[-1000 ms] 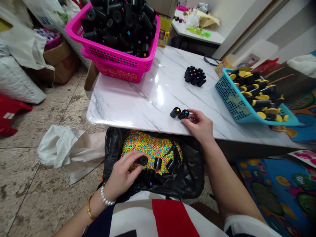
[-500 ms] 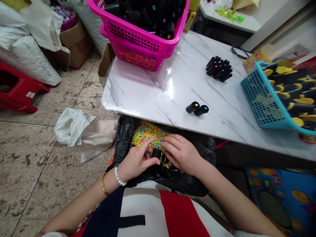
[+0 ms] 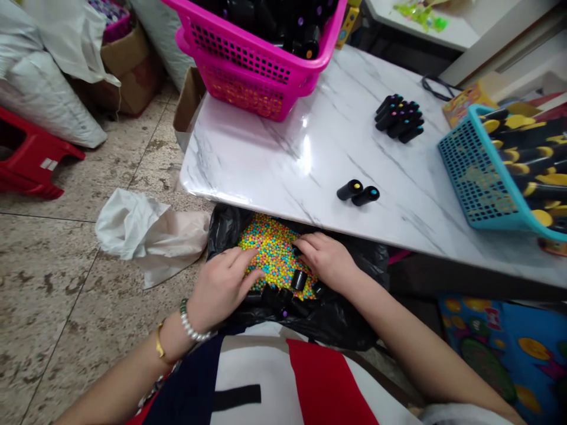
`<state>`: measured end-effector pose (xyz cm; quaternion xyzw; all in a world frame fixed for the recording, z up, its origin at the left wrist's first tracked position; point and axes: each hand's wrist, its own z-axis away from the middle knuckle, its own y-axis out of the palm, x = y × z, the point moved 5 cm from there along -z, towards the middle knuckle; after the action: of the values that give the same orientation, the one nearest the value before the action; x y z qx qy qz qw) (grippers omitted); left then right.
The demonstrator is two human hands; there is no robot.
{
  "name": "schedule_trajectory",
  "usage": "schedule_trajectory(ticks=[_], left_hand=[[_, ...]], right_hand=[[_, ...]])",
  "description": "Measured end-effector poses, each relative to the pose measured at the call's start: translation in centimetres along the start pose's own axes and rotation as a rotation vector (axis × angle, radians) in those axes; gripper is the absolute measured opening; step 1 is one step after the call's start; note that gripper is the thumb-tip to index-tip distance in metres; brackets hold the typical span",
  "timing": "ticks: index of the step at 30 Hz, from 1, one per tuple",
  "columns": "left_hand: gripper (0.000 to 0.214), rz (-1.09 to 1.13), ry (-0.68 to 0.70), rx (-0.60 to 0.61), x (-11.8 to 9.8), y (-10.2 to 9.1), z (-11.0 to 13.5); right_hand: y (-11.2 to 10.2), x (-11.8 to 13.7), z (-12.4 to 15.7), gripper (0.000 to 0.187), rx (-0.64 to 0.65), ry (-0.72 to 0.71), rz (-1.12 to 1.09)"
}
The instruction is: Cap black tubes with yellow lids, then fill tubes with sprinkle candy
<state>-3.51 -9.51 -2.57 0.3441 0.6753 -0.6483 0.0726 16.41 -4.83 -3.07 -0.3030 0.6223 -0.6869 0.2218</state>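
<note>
A black bag (image 3: 349, 321) full of small multicoloured beads (image 3: 272, 251) sits below the table edge, between my knees. My left hand (image 3: 221, 286) lies on the beads with its fingers stretched out and holds nothing. My right hand (image 3: 328, 262) rests on the right side of the beads. Its fingers are bent and pressed together over a small dark piece I cannot make out. A black cap (image 3: 299, 278) lies loose between the hands, with several more black caps (image 3: 279, 298) along the bag's near edge.
Two black tubes (image 3: 358, 192) with coloured ends lie on the marble table (image 3: 266, 171), and a cluster of tubes (image 3: 400, 117) sits further back. A pink basket (image 3: 261, 59) stands at the far left, a blue basket (image 3: 465, 177) at the right. Crumpled paper (image 3: 146, 233) lies on the floor.
One second ago my right hand was at the two tubes on the table. It came down to the bag, both hands met on a black cap, and the cap now lies loose.
</note>
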Motion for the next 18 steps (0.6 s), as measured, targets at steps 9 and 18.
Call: schedule_trajectory(ticks=[9, 18], left_hand=[[0.048, -0.318, -0.086, 0.076, 1.0, 0.6, 1.8], [0.020, -0.412, -0.075, 0.198, 0.5, 0.9, 1.0]], right_hand=[[1.4, 0.4, -0.6, 0.030, 0.099, -0.072, -0.287], [1.4, 0.7, -1.5, 0.020, 0.192, -0.082, -0.161]])
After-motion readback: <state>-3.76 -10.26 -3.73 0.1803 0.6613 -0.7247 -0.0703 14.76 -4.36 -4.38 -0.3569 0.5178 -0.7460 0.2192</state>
